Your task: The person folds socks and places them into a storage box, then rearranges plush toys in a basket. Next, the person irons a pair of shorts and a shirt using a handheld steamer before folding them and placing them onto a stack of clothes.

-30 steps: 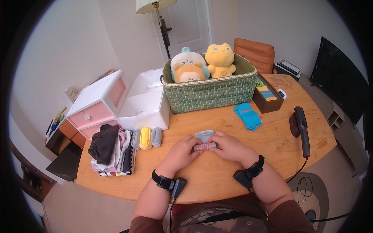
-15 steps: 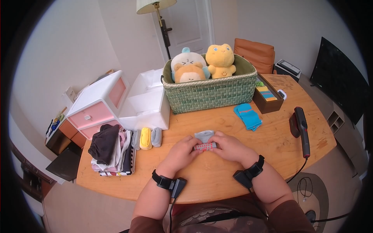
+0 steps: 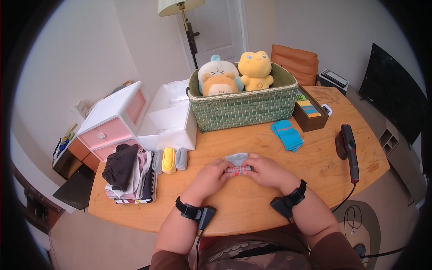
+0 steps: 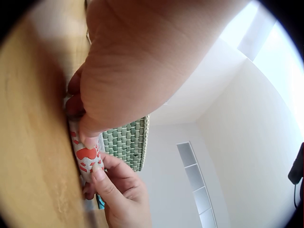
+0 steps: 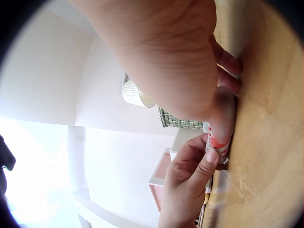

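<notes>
A grey sock with a red pattern (image 3: 238, 170) lies partly rolled on the table in front of the person. Its plain grey end (image 3: 236, 159) lies flat beyond the roll. The left hand (image 3: 210, 177) grips the roll's left end between thumb and fingers. At the opposite end the right hand (image 3: 268, 173) pinches the roll in the same way. In the left wrist view both thumbs press on the red-patterned sock (image 4: 87, 154), close over the tabletop. Three rolled socks, with a yellow one (image 3: 168, 160) in the middle, stand left of the hands.
Folded clothes (image 3: 128, 173) are piled at the left, near a pink-and-white drawer unit (image 3: 108, 135) and white box (image 3: 173, 130). A green woven basket (image 3: 245, 108) holds plush toys. Blue socks (image 3: 287, 135), a brown box (image 3: 312, 122) and a corded brush-like appliance (image 3: 350, 153) are at the right.
The roll has turned slightly between the fingers, so the red pattern on top looks different. Both hands keep almost the same place.
</notes>
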### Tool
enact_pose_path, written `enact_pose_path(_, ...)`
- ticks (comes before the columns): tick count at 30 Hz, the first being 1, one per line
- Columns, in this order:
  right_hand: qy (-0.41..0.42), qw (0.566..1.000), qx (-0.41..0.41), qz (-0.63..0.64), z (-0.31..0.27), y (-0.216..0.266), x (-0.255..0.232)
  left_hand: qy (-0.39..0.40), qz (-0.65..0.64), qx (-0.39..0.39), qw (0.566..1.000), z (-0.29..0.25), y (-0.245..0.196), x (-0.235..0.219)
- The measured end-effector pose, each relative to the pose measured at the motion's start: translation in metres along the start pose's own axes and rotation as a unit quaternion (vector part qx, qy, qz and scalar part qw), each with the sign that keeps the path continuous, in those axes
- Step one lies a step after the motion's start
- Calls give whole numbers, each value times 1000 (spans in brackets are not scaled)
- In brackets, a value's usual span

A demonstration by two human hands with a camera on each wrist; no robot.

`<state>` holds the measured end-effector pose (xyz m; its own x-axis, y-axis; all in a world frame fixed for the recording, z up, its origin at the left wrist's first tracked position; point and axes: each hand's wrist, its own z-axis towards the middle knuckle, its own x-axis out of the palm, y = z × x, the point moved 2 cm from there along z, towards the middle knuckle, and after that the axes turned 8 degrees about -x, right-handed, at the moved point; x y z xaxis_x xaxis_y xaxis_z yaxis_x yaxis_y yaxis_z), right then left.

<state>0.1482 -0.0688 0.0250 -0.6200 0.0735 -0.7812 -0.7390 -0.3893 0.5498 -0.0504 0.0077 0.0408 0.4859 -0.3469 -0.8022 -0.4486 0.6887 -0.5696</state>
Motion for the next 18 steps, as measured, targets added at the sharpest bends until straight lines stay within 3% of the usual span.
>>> enact_pose_path(12,-13,1000,-16,3,-1,-1,1,-27,-66,-1,997,-3,-10,-4)
enact_pose_path(18,-7,1000,-6,2,0,1,-1,1,-73,-3,997,-1,-4,-2)
